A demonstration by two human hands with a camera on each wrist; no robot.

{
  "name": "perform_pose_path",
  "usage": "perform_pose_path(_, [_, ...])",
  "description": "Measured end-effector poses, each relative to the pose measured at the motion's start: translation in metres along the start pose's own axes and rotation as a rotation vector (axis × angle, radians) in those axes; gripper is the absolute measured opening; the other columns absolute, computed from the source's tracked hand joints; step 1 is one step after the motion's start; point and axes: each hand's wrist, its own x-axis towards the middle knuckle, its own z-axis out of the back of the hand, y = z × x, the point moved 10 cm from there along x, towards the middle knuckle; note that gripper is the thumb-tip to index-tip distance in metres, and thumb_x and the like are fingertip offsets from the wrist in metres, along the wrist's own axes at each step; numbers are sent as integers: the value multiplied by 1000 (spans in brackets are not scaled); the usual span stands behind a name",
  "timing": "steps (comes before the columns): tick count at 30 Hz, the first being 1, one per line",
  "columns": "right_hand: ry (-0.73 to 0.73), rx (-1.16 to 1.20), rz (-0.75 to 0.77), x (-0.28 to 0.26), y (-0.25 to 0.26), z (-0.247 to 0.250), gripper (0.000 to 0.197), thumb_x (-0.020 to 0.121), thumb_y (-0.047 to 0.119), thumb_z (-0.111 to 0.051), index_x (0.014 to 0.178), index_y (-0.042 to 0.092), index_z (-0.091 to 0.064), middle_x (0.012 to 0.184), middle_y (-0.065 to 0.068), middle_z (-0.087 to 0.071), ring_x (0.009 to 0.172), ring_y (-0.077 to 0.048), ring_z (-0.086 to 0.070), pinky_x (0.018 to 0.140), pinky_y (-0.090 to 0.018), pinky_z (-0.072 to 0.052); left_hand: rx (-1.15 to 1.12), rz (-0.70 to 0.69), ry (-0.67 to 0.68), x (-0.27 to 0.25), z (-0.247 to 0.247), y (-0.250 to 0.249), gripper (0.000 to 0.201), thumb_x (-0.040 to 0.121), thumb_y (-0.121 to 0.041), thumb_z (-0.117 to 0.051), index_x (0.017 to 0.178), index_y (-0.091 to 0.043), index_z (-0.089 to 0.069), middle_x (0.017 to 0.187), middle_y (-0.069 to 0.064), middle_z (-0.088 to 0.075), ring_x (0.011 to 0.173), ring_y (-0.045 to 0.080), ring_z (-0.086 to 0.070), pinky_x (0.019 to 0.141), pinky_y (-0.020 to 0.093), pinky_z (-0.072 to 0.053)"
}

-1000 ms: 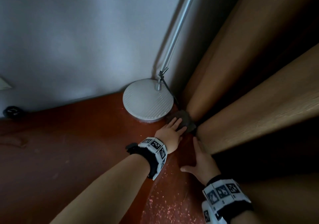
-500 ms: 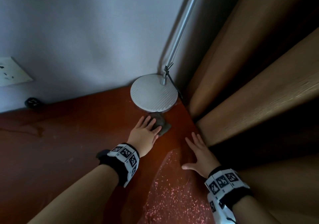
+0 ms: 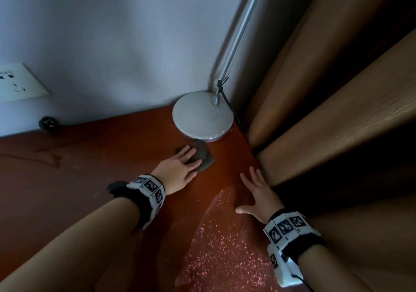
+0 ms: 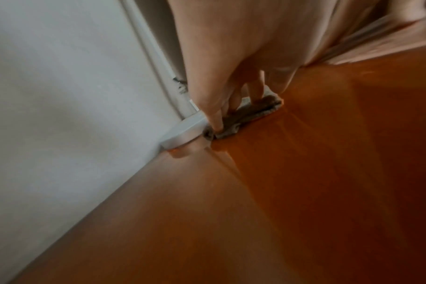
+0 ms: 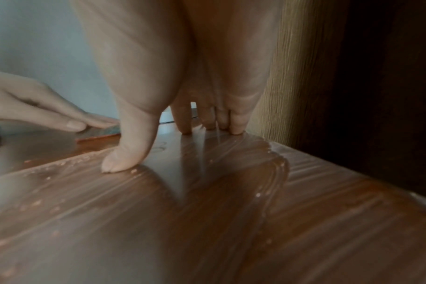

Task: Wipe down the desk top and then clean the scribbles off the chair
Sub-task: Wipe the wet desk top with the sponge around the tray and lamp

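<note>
A small grey cloth [image 3: 203, 158] lies on the reddish-brown desk top [image 3: 94, 179], just in front of the lamp base. My left hand [image 3: 180, 168] presses flat on the cloth with straight fingers; the left wrist view shows the fingertips [image 4: 216, 124] on the folded cloth [image 4: 250, 113] beside the lamp base. My right hand [image 3: 258, 192] rests flat on the desk near its right edge, fingers spread, thumb out, holding nothing; its fingertips [image 5: 234, 128] touch the surface. No chair is in view.
A round silver lamp base [image 3: 202, 117] with a slanting metal pole [image 3: 243, 24] fills the back right corner. Brown wooden shelves [image 3: 337, 120] rise along the desk's right edge. A wall socket [image 3: 20, 82] and a small black object [image 3: 48, 123] sit at the back left. Pale specks [image 3: 225, 246] cover the desk's near part.
My left hand has slid the cloth leftward, away from the shelf corner, along the front of the lamp base. The right hand stays planted near the right edge.
</note>
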Motion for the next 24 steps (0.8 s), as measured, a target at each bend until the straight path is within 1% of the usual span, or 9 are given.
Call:
perform_pose_path(3, [-9,17,12,0,-1,0,100,79,45,-67,150,22,0,156,-4,16,143,-18,17,118,-34,-5,-53,90,19,2,-5,2,50,101,-43,-22,149,-29,-22,159,0,1,146,14,9,113,40,-30])
perform_pose_path(6, [-12,6,28,-1,-1,-2,99,79,46,-66,150,21,-1,156,-6,15,144,-19,15,118,-32,-4,-112,18,46,-26,-16,-27,51,100,-46,-18,147,-27,-29,159,0,-1,145,12,9,116,38,-24])
perform_pose_path(8, [-5,-26,25,-2,-1,-2,99,80,47,-65,150,20,0,156,-8,15,144,-21,15,117,-32,-3,-96,-140,-13,-54,-26,-52,57,98,-50,-11,137,-29,-47,156,1,-20,144,12,-6,110,34,-34])
perform_pose_path(10, [9,-63,25,-2,0,-1,99,81,49,-63,150,19,3,156,-9,16,144,-22,15,117,-32,-3,-105,-135,71,-83,-42,-57,62,99,-49,-5,123,-34,-61,145,-1,-43,137,10,-24,98,27,-46])
perform_pose_path(13, [27,-99,18,-2,3,0,99,82,52,-60,149,19,5,156,-10,16,144,-23,13,117,-32,-4,-83,-143,-57,-88,-37,-50,60,97,-51,-4,137,-35,-45,155,-9,-20,140,1,-2,111,26,-33])
perform_pose_path(15, [28,-93,14,-3,4,1,98,83,51,-60,150,20,4,156,-9,15,144,-22,12,117,-32,-5,-203,1,-25,-80,-34,-23,47,100,-43,-18,145,-35,-30,158,-12,-2,141,0,10,114,28,-26])
perform_pose_path(18, [22,-35,23,-10,5,-1,95,82,48,-63,150,24,-1,157,-3,13,144,-19,12,119,-36,-8,-204,167,-57,-75,-31,2,43,103,-33,-26,146,-33,-27,158,-9,3,144,7,10,110,31,-31])
perform_pose_path(21, [50,-43,53,-28,9,-17,93,81,53,-61,148,35,0,154,8,18,143,-13,15,117,-49,-10,-216,203,-21,-90,-42,-12,43,103,-34,-26,146,-31,-30,159,-8,2,145,10,8,108,33,-35])
perform_pose_path(24, [85,-175,80,-43,10,-33,94,78,64,-56,146,42,4,153,11,23,144,-15,14,114,-54,-5,-147,64,-117,-126,-48,-49,40,96,-35,-32,129,-32,-55,151,-2,-34,141,15,-25,93,29,-51])
